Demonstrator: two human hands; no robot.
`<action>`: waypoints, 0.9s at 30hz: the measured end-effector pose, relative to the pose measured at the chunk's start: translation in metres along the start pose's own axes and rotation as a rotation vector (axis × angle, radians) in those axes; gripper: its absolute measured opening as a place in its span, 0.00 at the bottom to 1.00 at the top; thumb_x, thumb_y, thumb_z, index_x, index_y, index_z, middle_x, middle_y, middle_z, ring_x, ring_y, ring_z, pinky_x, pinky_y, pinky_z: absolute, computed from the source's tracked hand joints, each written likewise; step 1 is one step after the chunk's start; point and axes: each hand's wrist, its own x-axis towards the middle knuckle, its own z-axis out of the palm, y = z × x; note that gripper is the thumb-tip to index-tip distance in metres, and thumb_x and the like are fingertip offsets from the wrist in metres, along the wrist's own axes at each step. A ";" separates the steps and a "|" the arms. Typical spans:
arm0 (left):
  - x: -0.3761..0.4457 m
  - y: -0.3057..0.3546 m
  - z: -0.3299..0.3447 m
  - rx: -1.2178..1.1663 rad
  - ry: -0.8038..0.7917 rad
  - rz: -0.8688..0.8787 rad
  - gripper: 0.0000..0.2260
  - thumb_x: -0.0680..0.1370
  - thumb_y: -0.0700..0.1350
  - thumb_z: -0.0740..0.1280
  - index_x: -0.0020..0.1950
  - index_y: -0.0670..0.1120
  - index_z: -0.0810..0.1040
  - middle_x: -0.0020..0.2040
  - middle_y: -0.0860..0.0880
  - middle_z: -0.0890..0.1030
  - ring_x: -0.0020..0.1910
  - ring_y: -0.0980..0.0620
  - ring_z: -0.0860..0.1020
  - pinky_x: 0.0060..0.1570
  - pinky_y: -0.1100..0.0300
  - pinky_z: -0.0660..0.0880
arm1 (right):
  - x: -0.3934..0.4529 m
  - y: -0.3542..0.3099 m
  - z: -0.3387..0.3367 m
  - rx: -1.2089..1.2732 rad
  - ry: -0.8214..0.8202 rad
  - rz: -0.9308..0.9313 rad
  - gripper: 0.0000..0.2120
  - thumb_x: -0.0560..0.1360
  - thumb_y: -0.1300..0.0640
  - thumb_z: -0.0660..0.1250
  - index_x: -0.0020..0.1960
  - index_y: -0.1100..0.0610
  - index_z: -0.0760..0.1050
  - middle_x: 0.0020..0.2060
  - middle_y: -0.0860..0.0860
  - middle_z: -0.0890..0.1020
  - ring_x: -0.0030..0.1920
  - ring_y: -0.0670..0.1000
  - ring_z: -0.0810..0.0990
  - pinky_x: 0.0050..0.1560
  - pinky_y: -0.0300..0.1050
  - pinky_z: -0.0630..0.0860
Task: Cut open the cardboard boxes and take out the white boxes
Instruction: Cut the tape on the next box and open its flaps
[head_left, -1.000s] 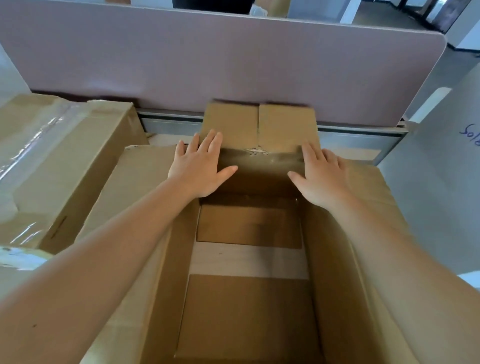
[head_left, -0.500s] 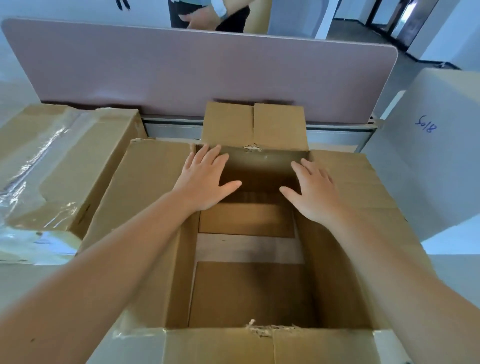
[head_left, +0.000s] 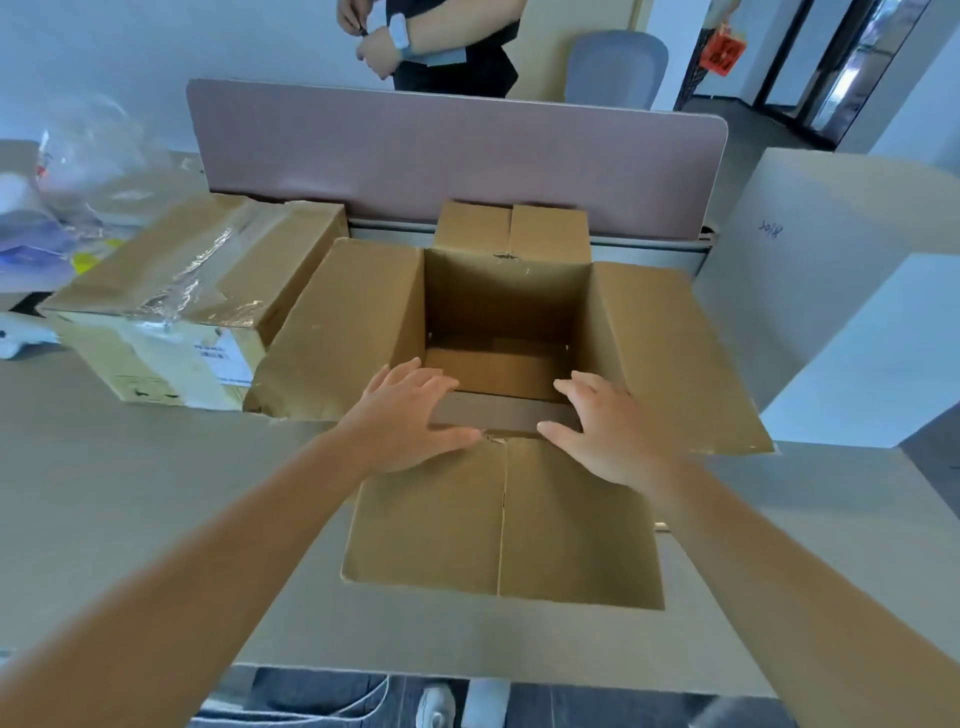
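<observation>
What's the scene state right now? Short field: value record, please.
open box: brown cardboard box, all four flaps folded out, nothing visible inside
left hand: fingers straight, resting at the near rim, on the left
right hand: fingers straight, resting at the near rim, on the right
second box: taped cardboard box, to the left, closed
white boxes: one large white box to the right, with blue writing
divider: pink panel behind the boxes
bystander: person behind the divider

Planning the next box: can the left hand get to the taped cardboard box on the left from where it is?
Probably yes. The left hand is open at the open box's near rim, holding nothing, and bare desk lies between it and the taped cardboard box.
</observation>
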 end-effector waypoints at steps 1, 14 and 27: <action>-0.011 0.004 0.007 0.034 -0.008 0.007 0.32 0.75 0.65 0.57 0.75 0.52 0.55 0.76 0.53 0.54 0.76 0.50 0.46 0.73 0.50 0.42 | -0.013 -0.001 0.006 -0.009 -0.006 -0.006 0.28 0.78 0.44 0.55 0.74 0.54 0.56 0.74 0.51 0.57 0.74 0.52 0.55 0.73 0.50 0.52; -0.087 0.014 0.062 0.352 0.054 -0.028 0.49 0.69 0.69 0.63 0.76 0.50 0.36 0.76 0.46 0.35 0.75 0.44 0.36 0.71 0.47 0.37 | -0.100 0.003 0.047 -0.274 -0.012 -0.079 0.46 0.70 0.37 0.64 0.75 0.51 0.40 0.75 0.53 0.38 0.75 0.57 0.37 0.73 0.54 0.39; -0.119 0.017 0.017 -0.175 0.448 -0.213 0.22 0.70 0.60 0.68 0.56 0.47 0.77 0.59 0.50 0.77 0.55 0.49 0.74 0.54 0.52 0.73 | -0.124 0.001 0.010 0.228 0.291 -0.062 0.23 0.74 0.48 0.65 0.65 0.57 0.69 0.66 0.51 0.69 0.65 0.51 0.68 0.63 0.46 0.65</action>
